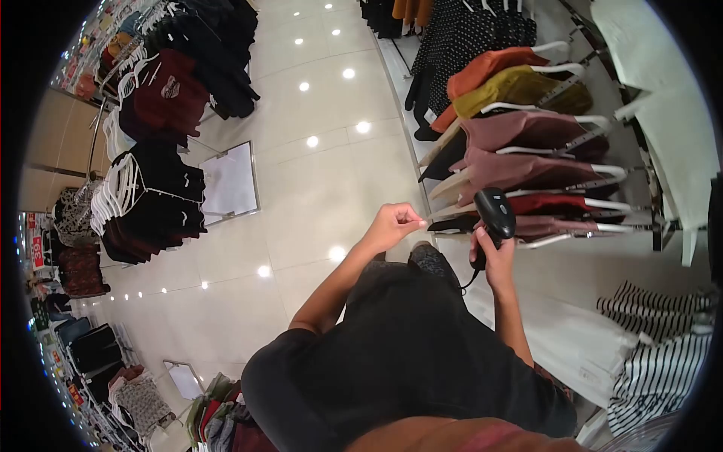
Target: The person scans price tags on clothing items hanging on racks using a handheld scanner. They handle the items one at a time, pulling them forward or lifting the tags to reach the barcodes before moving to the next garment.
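Note:
My right hand (497, 260) is wrapped around the handle of a black barcode scanner (495, 213), whose head points up and away from me. A thin dark cord (471, 282) curves down from the handle. My left hand (395, 227) is closed in a pinch, thumb against fingers, beside the ends of the hanging clothes. Something small and pale may be at its fingertips, but I cannot make it out. Nearest to both hands are a dark garment (453, 224) and a dusty pink garment (538, 226) on white hangers.
On the right rail hang pink garments (512, 132), a mustard garment (520, 90), an orange garment (489, 66) and dotted black clothes (471, 45). Striped tops (655, 377) are at lower right. Left across the tiled floor (316, 166) stand racks of black tops (162, 192) and maroon tops (169, 90).

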{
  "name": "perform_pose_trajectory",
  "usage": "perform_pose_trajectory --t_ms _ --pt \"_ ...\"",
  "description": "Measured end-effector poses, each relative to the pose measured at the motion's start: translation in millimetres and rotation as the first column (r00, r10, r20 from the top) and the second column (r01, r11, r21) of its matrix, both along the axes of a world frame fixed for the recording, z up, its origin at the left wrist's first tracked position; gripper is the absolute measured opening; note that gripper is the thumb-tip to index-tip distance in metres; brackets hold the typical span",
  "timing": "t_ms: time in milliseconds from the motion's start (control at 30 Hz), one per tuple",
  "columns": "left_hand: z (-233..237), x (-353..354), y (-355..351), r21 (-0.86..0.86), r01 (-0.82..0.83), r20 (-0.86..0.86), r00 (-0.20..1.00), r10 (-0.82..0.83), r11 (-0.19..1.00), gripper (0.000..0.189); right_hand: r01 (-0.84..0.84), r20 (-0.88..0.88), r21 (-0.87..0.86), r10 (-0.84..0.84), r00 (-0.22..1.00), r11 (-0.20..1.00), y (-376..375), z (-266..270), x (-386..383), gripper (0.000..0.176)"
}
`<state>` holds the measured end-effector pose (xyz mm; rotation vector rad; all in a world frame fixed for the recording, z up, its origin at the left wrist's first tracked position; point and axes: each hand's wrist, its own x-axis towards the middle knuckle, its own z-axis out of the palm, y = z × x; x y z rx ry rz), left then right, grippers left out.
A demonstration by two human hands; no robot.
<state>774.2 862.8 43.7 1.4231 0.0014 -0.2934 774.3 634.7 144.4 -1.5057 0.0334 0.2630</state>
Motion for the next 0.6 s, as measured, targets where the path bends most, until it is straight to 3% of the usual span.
perform_pose_trajectory --t_ms 67,167,367,467,600 --pt "-1 13 11 -0.087 -0.04 -0.002 0.999 0.04 0.995 0.01 -0.027 -0.031 0.007 0.027 0.999 1.0 11 -5 15 0.014" --pt "-1 45 21 -0.089 -0.024 -0.058 0.998 0.019 0.996 0.009 -0.043 -0.037 0.045 0.045 0.998 0.998 24 -18 49 0.014" --pt "10 133 36 -0.007 0.052 0.085 0.995 -0.051 0.999 0.009 -0.063 0.052 0.22 0.053 0.997 0.973 52 -37 136 0.015" --pt "30 180 51 0.074 0.078 0.06 0.995 -0.083 0.994 0.011 -0.155 0.148 0.271 0.118 0.982 0.95 77 -31 194 0.014" --pt "61 229 77 0.127 0.046 0.064 0.996 -0.055 0.991 0.016 -0.194 0.149 0.327 0.152 0.977 0.925 108 -22 262 0.013"
